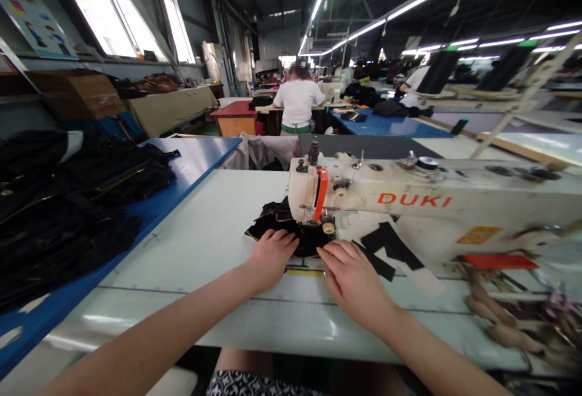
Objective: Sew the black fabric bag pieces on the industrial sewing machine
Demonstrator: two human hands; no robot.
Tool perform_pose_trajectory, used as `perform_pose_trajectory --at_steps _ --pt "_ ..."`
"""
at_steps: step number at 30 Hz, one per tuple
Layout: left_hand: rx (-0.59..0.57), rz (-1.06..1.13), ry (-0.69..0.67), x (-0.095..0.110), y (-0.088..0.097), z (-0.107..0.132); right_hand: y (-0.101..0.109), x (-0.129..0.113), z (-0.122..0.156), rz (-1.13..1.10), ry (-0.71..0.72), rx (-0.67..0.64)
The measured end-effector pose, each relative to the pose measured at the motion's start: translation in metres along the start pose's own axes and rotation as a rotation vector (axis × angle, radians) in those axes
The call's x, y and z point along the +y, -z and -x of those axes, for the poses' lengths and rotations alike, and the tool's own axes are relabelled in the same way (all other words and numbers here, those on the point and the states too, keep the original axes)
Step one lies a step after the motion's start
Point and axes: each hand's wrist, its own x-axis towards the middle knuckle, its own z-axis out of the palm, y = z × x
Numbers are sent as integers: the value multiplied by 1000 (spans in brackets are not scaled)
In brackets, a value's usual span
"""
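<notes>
A black fabric piece with a thin gold-coloured line along its edge lies under the head of a white sewing machine. My left hand rests on the near left part of the fabric, fingers stretched out and flat. At the fabric's near right edge, the fingertips of my right hand touch it, with the thumb apart and lower. The machine head hides the far part of the fabric, and the needle cannot be made out. Just right of my right hand lie black strips and white pieces.
A heap of black garments with gold-coloured zips covers much of the blue table at left. Scissors-like tools and cords lie blurred at the right. Ahead, a person in a white shirt sits facing away.
</notes>
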Motion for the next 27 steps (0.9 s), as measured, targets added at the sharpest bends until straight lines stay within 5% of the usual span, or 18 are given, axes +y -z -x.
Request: perform_pose_trajectory --at_steps 6,10,22,27 --pt "41 41 20 9 2 5 8 61 72 36 -287 144" --pt "87 100 38 17 9 11 5 87 86 65 -385 55" --pt "238 267 -81 34 25 44 10 81 83 51 -375 102" --pt "351 336 -192 58 32 43 32 45 77 -114 -226 32"
